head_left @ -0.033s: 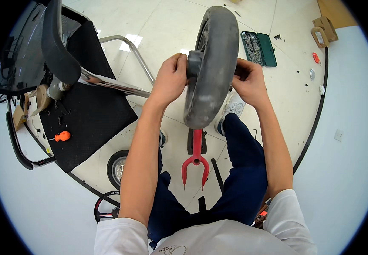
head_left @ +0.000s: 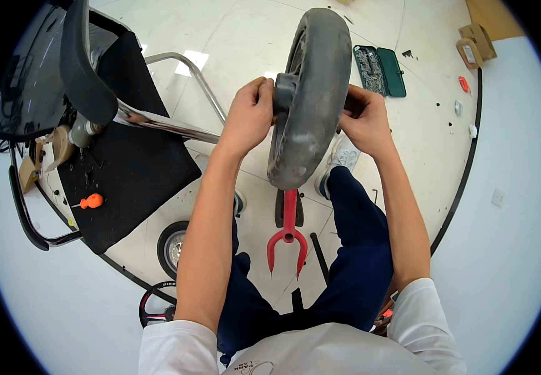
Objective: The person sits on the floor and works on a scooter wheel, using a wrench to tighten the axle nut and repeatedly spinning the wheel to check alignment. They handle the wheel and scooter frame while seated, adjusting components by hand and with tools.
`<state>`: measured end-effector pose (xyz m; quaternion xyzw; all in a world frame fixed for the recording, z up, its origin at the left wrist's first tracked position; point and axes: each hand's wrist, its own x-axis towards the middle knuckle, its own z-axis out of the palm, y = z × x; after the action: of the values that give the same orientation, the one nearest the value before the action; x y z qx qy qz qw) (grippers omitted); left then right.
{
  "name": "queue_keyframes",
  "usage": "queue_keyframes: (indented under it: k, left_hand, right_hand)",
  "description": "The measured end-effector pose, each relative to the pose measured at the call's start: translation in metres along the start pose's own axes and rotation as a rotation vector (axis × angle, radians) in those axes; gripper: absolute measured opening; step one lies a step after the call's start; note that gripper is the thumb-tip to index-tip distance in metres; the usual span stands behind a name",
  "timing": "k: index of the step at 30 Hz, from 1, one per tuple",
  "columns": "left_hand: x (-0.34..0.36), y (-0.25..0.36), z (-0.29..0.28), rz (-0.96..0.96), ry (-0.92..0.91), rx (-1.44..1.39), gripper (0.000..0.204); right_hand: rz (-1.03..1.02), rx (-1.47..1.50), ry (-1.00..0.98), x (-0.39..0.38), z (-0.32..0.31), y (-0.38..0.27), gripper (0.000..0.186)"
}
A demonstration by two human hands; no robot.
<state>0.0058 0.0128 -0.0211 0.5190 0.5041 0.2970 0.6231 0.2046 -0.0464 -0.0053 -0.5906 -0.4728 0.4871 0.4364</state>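
A grey-black tyred wheel (head_left: 311,106) stands upright between my hands, above a red fork (head_left: 289,219) low between my legs. My left hand (head_left: 251,115) has curled fingers gripping the dark hub at the wheel's left side. On the opposite side, my right hand (head_left: 364,125) pinches at the wheel's centre; its fingertips are partly hidden behind the tyre, as is whatever small part they touch.
A chrome-framed black chair (head_left: 126,194) at left holds an orange screwdriver (head_left: 93,200) and small tools. A second wheel (head_left: 169,247) lies by my left leg. On the floor ahead are an open green toolbox (head_left: 392,72) and cardboard (head_left: 480,40). A white wall (head_left: 514,250) borders the right.
The wheel has shifted very slightly toward the left at its lower part. My hands hold almost the same positions.
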Motion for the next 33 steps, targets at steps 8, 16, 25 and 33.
queue_keyframes:
  k: [8, 16, 25, 33]
  left_hand:
    - [0.000, 0.003, 0.002, -0.048, -0.030, -0.139, 0.037]
    - [0.000, 0.005, -0.006, 0.019, -0.109, -0.125, 0.032]
    - [0.009, -0.014, -0.006, 0.055, -0.107, 0.251, 0.032]
    - [0.007, -0.013, -0.014, 0.003, -0.197, 0.274, 0.025]
  right_hand:
    - [-0.209, 0.073, 0.072, 0.002, 0.002, 0.007, 0.026]
    - [0.019, 0.114, 0.035, 0.002, -0.004, 0.005, 0.031]
    - [0.037, 0.107, 0.023, 0.003, -0.007, 0.010, 0.029]
    - [0.022, 0.180, -0.026, 0.004, -0.010, 0.018, 0.031]
